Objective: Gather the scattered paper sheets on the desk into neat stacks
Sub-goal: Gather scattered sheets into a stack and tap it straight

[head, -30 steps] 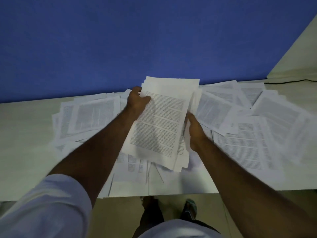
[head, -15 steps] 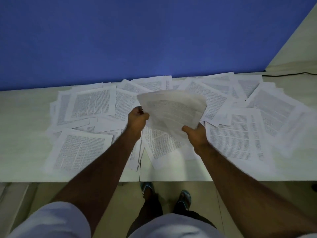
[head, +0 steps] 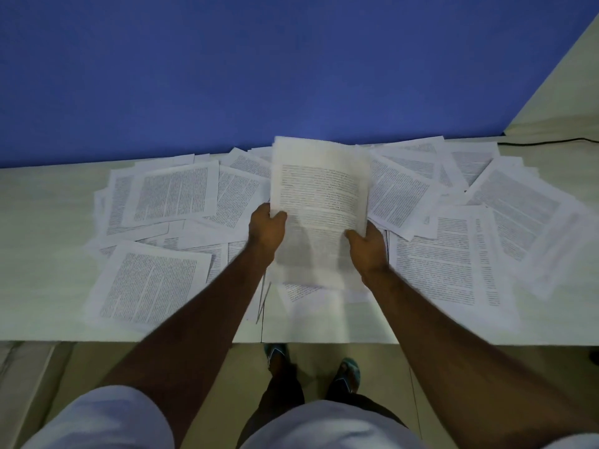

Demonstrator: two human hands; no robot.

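Paper sheets, white and printed with black text [head: 319,202], held as a gathered bundle above the pale desk top [head: 39,254], upright and bowed, lower part blurred. Gripped at the bundle's left edge by the left hand [head: 266,231], thumb on the printed face, fingers curled behind. Gripped at the right edge by the right hand [head: 369,246], fingers curled round the bundle. Below the fingers, near the desk's front edge, more sheets lying flat. Left of the left fingers, one loose printed page [head: 147,283] angled across the desk; beyond it, overlapping scattered pages [head: 175,192]. Right of the right fingers, another overlapping spread of pages [head: 453,260]. Beyond the fingertips, blue wall [head: 259,66]; far right, thin black cable [head: 544,141].
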